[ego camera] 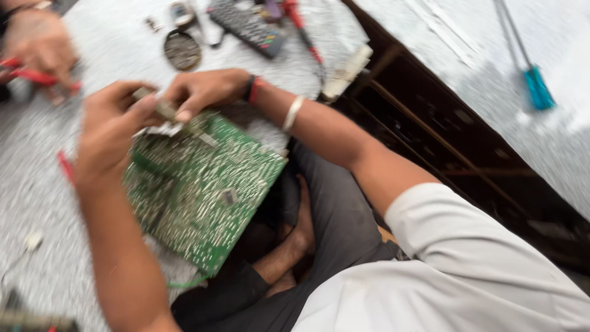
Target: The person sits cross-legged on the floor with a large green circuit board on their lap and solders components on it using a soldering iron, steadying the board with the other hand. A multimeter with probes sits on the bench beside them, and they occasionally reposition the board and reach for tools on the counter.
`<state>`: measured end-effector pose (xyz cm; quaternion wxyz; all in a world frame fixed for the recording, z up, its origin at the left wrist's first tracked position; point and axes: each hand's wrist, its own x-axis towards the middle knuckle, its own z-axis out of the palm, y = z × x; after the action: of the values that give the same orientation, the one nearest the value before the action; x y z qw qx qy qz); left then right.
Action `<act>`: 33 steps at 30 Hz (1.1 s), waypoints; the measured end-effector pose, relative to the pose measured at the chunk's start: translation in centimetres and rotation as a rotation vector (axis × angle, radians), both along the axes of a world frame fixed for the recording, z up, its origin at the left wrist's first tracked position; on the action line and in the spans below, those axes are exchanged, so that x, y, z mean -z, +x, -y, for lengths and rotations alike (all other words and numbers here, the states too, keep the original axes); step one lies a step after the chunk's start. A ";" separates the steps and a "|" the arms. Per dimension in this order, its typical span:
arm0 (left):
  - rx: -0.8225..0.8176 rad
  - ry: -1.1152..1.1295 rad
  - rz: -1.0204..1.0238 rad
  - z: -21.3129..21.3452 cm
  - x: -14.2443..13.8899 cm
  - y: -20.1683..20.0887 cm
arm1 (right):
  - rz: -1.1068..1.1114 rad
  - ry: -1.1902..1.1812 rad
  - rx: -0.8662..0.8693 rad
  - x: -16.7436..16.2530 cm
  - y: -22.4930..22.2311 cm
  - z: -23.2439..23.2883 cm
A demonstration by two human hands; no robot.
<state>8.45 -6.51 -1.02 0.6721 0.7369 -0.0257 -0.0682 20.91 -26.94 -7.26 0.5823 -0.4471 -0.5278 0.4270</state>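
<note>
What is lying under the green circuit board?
The green circuit board overhangs a grey speckled surface and the person's crossed legs. A green wire emerges beneath. Anything else is covered.

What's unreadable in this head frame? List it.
- Small part pinched between left hand and right hand: motion blur, fingers cover it.
- Green circuit board: components blurred; far corner under hands.
- Another person's hand with red tool: cut by left edge.
- Blue-handled screwdriver: tip leaves the top edge.
</note>
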 end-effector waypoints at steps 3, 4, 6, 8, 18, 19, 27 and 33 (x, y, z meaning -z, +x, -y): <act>0.029 0.021 -0.067 -1.5 0.0 -0.5 | 0.067 0.020 -0.116 -0.1 0.1 0.4; 0.033 -0.028 -0.080 -1.9 0.2 -0.8 | 0.032 0.030 -0.159 -0.1 0.1 0.5; 0.034 -0.153 -0.128 -2.7 0.9 -0.7 | 0.045 0.057 -0.205 -0.2 0.1 0.7; 0.039 -0.136 -0.146 -3.2 1.7 -0.4 | -0.077 0.009 -0.232 -0.1 0.1 0.7; 0.033 -0.072 -0.053 -2.1 3.3 -1.0 | -0.200 0.016 -0.225 0.2 0.1 0.6; 0.027 -0.087 -0.045 -1.9 3.3 -1.1 | -0.205 0.032 -0.227 0.1 0.1 0.6; -0.051 -0.095 0.004 -0.5 3.8 -1.9 | -0.200 0.127 -0.003 -0.1 0.2 0.9; -0.036 -0.106 -0.041 -2.0 5.8 -1.3 | -0.194 0.171 0.074 -0.2 0.2 0.9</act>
<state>7.11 -4.54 -6.81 0.7115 0.6992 -0.0022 -0.0700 21.08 -27.84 -7.09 0.6821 -0.3714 -0.4866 0.4000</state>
